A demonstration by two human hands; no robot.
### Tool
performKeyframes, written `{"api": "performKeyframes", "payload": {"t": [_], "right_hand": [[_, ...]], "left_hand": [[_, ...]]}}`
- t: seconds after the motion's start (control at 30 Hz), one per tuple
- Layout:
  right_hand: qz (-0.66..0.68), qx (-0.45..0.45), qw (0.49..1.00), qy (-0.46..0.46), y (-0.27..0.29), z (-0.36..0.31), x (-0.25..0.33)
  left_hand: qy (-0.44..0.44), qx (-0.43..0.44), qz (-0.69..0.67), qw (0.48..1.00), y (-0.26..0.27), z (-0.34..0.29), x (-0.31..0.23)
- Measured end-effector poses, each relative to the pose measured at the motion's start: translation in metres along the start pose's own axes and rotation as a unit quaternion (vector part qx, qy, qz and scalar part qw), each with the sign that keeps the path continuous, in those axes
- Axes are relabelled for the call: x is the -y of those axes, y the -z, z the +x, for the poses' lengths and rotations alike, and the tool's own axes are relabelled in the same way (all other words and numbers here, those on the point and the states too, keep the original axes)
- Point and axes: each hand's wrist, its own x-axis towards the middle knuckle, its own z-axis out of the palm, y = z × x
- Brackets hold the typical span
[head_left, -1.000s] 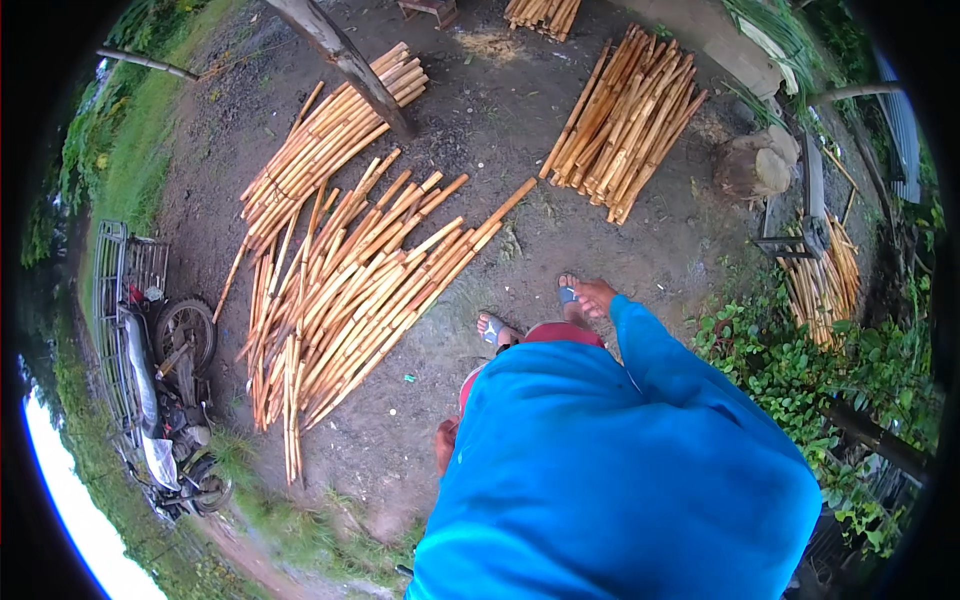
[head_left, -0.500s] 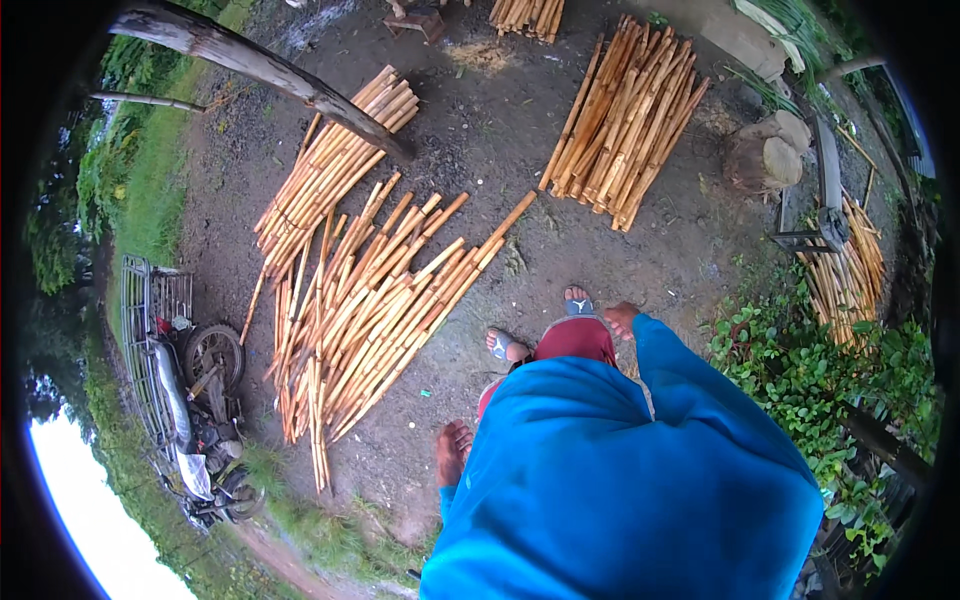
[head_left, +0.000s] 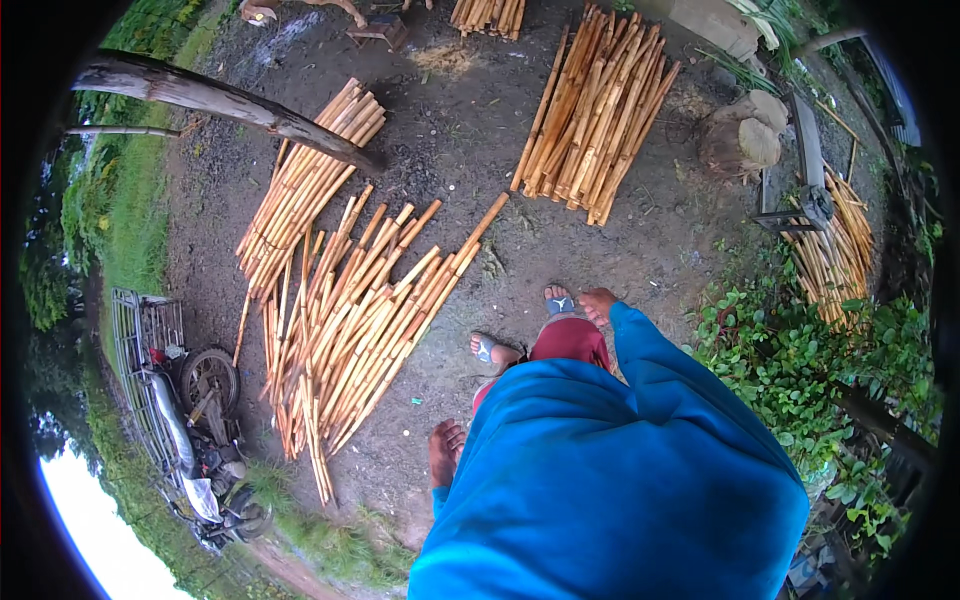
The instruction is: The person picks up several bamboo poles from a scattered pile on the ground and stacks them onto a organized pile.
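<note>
My left hand point(head_left: 446, 450) hangs beside my body with loosely bent fingers, open and holding nothing. My right hand point(head_left: 599, 305) hangs near my right leg, its fingers loose and slightly apart, also without anything in it. Both are clear of the bamboo. Nearest to my left hand is a fanned-out spread of peeled bamboo poles point(head_left: 362, 335) on the ground. Another bamboo stack point(head_left: 598, 112) lies ahead, its poles side by side. A tied-looking bamboo bundle point(head_left: 305, 185) rests at the far left, partly behind a leaning wooden post point(head_left: 225, 98).
A motorcycle with a metal sidecar frame point(head_left: 178, 400) stands at the left. Ahead right are a cut log point(head_left: 742, 138), a bench-like stand point(head_left: 808, 175) and more bamboo poles point(head_left: 832, 255). Leafy bushes point(head_left: 775, 365) grow at my right. A tan animal point(head_left: 325, 8) shows at the far edge.
The ground ahead has shifted slightly left in view, and more of the tan animal shows at the far edge. Both my hands stay lowered. The bamboo lies as before.
</note>
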Motion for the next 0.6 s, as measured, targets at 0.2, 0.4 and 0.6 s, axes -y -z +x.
{"api": "performKeyframes", "payload": {"t": [0.2,0.4,0.6], "right_hand": [[-0.005,-0.005,1.000,-0.029,0.015,0.005,-0.012],[-0.003,0.011,1.000,-0.029,0.007,0.004,-0.012],[-0.019,0.045,0.998,-0.035,0.008,0.006,0.016]], "left_hand": [[-0.045,0.031,-0.028,0.998,-0.012,-0.007,-0.020],[0.009,-0.025,0.009,1.000,-0.002,0.004,-0.014],[-0.031,-0.035,-0.049,0.998,0.005,0.018,0.015]]}}
